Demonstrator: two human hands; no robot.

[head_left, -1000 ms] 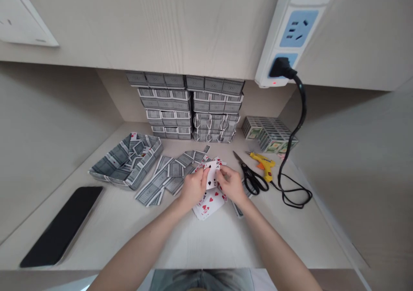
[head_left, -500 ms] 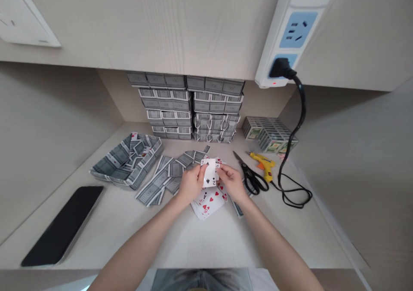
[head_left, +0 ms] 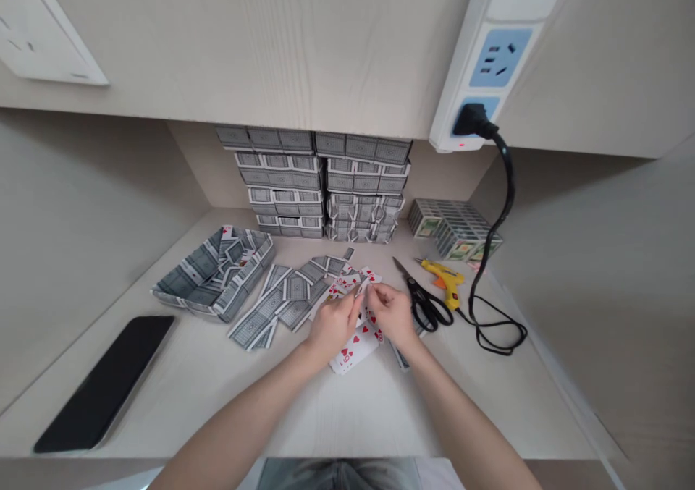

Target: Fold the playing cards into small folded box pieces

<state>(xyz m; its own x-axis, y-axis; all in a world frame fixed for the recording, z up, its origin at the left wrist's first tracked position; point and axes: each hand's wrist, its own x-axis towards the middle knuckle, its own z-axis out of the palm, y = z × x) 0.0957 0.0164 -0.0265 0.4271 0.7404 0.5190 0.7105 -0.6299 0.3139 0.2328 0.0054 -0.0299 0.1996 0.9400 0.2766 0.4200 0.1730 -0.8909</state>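
Note:
Both my left hand and my right hand pinch a playing card between them, tilted nearly edge-on to me. Its face hardly shows, and the fingertips partly cover it. Below the hands lies a loose pile of face-up cards, with a red heart card on top. More red-suited cards show just behind the fingers. To the left, folded cards with grey backs are spread over the desk in overlapping strips.
An open tray made of cards stands at left, near a black phone. Black-handled scissors and a yellow glue gun lie at right. Stacked card boxes and packed decks stand behind. A cable hangs from the power strip.
The two of spades between my hands has turned from facing me to nearly edge-on. My left hand has shifted slightly right and down, closer to my right.

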